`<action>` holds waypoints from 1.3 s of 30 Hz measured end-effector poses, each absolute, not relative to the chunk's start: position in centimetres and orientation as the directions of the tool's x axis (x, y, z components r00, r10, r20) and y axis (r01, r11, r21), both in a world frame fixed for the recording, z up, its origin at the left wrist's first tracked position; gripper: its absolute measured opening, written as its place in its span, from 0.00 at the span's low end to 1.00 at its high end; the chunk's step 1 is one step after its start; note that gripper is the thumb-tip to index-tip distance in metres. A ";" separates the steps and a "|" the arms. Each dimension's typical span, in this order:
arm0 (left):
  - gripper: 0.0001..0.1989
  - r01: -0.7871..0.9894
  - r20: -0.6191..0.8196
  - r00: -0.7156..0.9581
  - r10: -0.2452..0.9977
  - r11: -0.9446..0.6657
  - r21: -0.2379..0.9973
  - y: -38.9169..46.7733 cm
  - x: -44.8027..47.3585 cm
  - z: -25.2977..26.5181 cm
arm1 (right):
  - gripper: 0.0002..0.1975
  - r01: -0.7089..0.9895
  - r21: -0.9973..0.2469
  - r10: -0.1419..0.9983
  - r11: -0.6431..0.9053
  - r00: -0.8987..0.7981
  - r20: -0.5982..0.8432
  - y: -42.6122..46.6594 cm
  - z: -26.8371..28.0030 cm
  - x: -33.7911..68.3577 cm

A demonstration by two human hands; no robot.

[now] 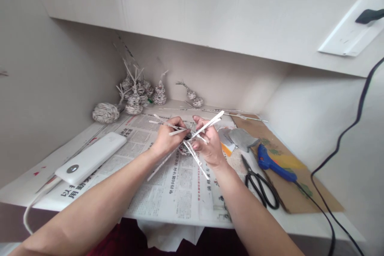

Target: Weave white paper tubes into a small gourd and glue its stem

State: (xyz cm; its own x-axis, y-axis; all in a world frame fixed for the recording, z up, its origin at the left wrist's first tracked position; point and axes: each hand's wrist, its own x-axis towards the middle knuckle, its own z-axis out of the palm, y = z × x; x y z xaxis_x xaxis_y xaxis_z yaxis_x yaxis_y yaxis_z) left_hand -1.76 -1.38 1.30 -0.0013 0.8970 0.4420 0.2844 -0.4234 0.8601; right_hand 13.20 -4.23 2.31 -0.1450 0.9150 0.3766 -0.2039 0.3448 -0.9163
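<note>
Between my two hands is a small woven piece [185, 150] of rolled newspaper, with several paper strips [196, 158] sticking out from it in different directions. My left hand [169, 136] is closed around its left side, fingers curled on the strips near the middle. On the other side my right hand [211, 146] grips the strips with bent fingers and thumb. Most of the woven body is hidden behind the hands and strips. Newspaper sheets [159, 192] lie beneath it on the table.
Several finished woven gourd shapes [134, 104] stand at the back left, with a round woven ball [105, 113] beside them. A white power bank [91, 158] lies left. Scissors [261, 186], a blue glue gun [274, 164] with its cord, and brown cardboard [312, 198] lie right. A low shelf overhangs the back.
</note>
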 end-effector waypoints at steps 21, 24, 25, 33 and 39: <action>0.05 0.289 0.489 0.085 0.868 -0.491 0.821 -1.8 -1.5 0.9 | 0.04 0.543 -0.796 0.889 0.267 0.181 0.421 -3.4 1.2 13.3; 0.06 0.263 0.504 0.129 0.854 -0.520 0.813 -1.8 -1.7 1.0 | 0.05 0.578 -0.768 0.875 0.278 0.178 0.451 -3.3 1.1 13.3; 0.06 0.255 0.509 0.148 0.848 -0.530 0.809 -1.9 -1.8 1.1 | 0.05 0.583 -0.761 0.873 0.283 0.172 0.456 -3.3 1.0 13.4; 0.08 0.181 0.481 0.151 0.863 -0.503 0.845 -2.0 -1.9 2.1 | 0.10 0.160 -0.961 0.951 0.226 0.179 0.254 -2.6 0.6 13.3; 0.10 0.204 0.502 0.111 0.858 -0.514 0.833 -1.9 -1.9 2.0 | 0.15 -0.294 -0.940 0.984 0.176 0.078 0.160 -2.7 1.0 12.7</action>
